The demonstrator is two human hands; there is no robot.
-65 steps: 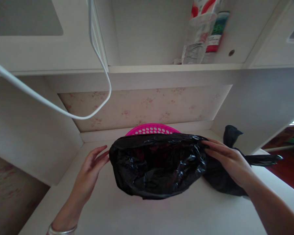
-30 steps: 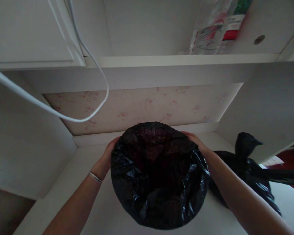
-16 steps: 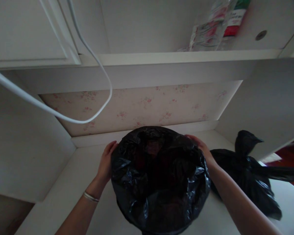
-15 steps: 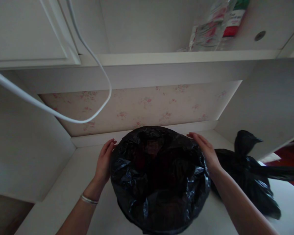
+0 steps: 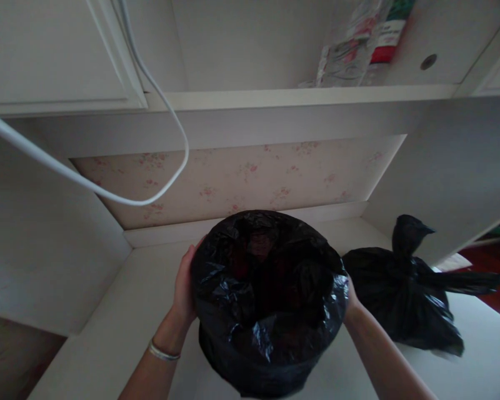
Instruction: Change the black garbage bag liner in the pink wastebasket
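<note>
Head view, looking down over my forearms onto a white desk (image 5: 108, 344). Nearest to me stands a round bin wrapped in a black liner bag (image 5: 269, 300), its plastic folded over the rim and down the outer wall all round as far as I can see; the bin itself is hidden under the film. My left hand (image 5: 184, 289) lies flat against the left wall of the lined bin, fingers pressed to the plastic, a thin bracelet (image 5: 163, 352) at the wrist. My right hand (image 5: 350, 297) is against the right wall, mostly hidden behind the bulge of the liner, so I cannot tell how its fingers are set. The two hands are held apart, one on each side, clasping the bin between them.

Judged from how things lie, the lining appears finished: the mouth is open, the edge turned down, and no loose flap shows. What seems left is to settle or move the bin.

Just to the right, near but not touching as far as I can see, lies a tied black bag (image 5: 404, 294), knotted at the top. Farther back, floral wallpaper (image 5: 241, 178) fills the rear of the alcove; a white cable (image 5: 108, 189) loops across it. Above, a shelf (image 5: 300, 97) carries bottles (image 5: 358, 44).
</note>
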